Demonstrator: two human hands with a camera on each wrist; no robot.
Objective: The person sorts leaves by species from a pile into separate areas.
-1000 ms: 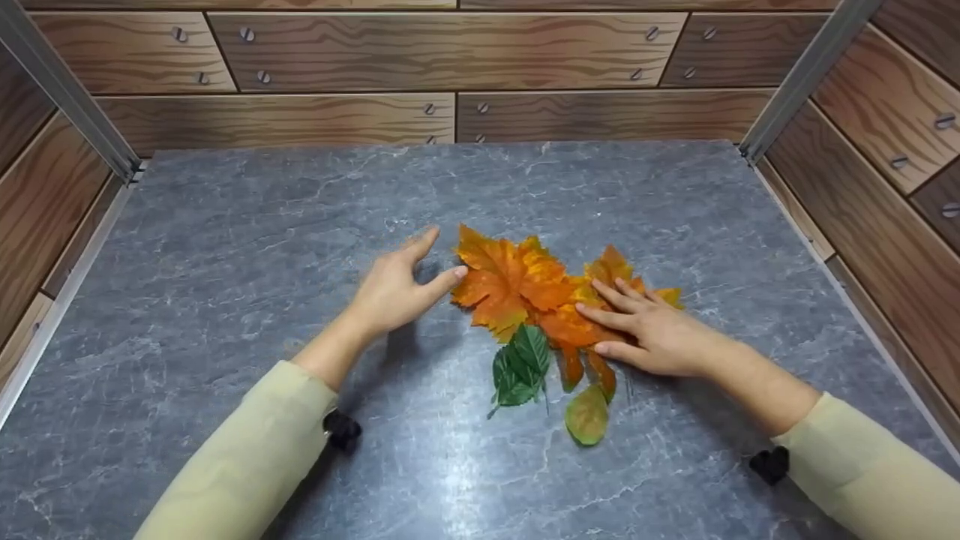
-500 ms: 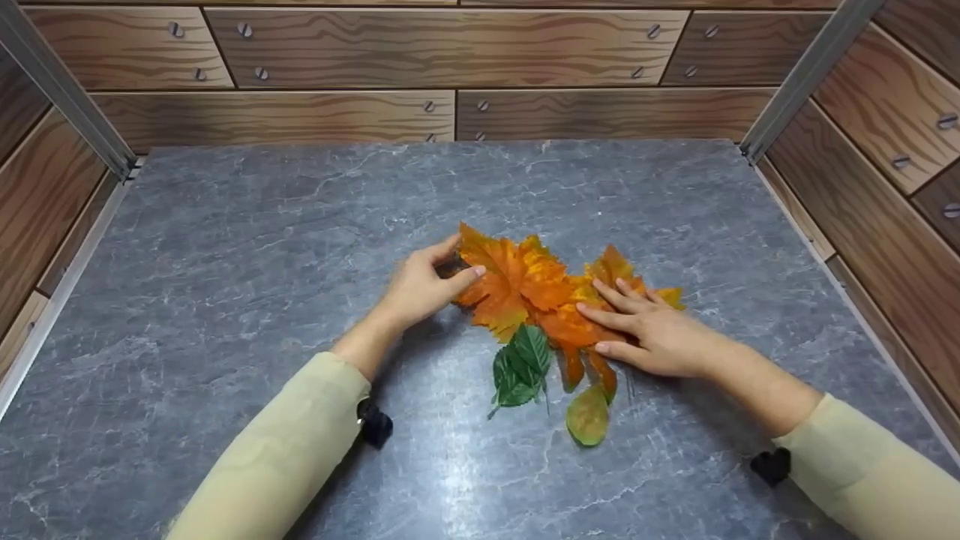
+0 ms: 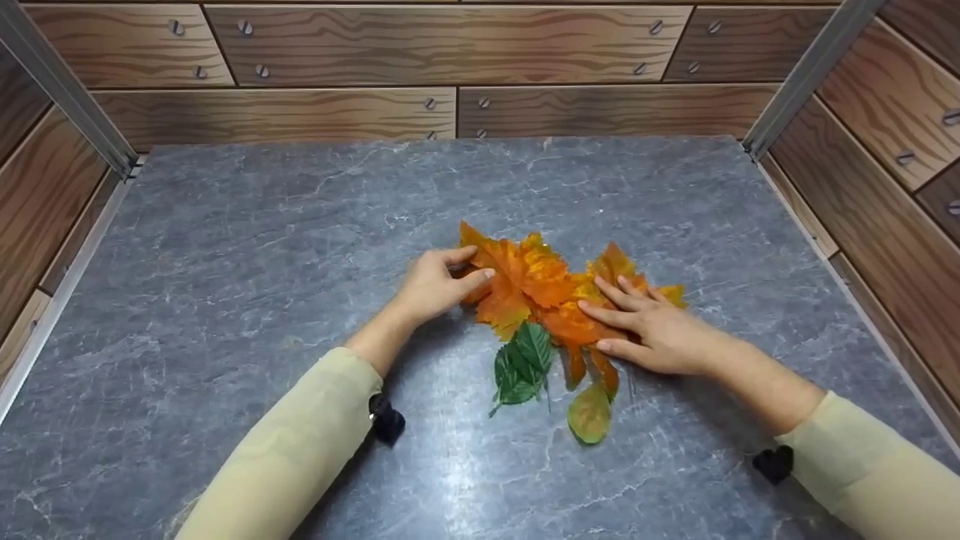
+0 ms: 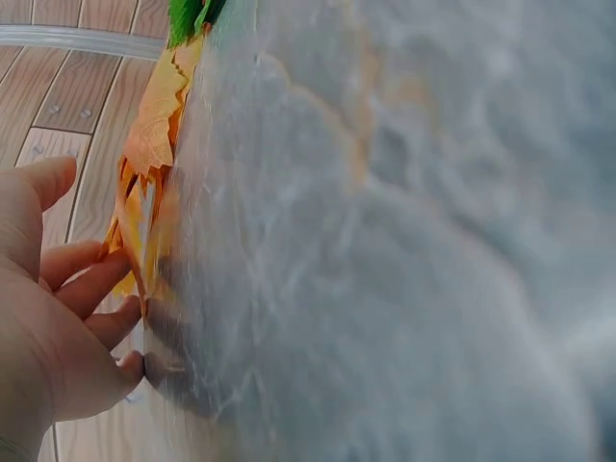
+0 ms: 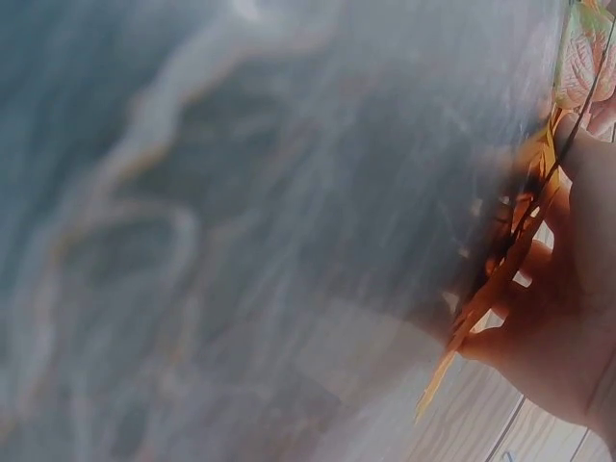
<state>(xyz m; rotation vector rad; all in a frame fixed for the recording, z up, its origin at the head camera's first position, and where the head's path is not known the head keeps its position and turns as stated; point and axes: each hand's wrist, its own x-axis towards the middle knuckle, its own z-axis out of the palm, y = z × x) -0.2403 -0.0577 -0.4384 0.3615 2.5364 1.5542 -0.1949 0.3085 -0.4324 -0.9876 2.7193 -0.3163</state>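
A pile of orange maple leaves (image 3: 517,281) lies on the grey marbled table (image 3: 300,217). At its left edge is my left hand (image 3: 435,289); the thumb hovers over the top leaf. The left wrist view shows the bent fingers (image 4: 91,284) touching the leaf edges, with the thumb (image 4: 53,178) standing apart. My right hand (image 3: 664,330) rests with spread fingers on the pile's right part. Seen from the right wrist, the orange leaves (image 5: 500,279) lie under that palm. Dark green leaves (image 3: 521,364) and one yellow-green leaf (image 3: 589,414) stick out toward the front.
Wood-patterned panels (image 3: 442,45) close off the back and both sides. Metal posts (image 3: 806,71) stand at the back corners. A black wrist device (image 3: 388,421) is on the left sleeve, another black device (image 3: 772,465) on the right.
My left hand has moved right, from beside the pile to its left edge, with the thumb now over the top orange leaf. The right hand has stayed on the leaves.
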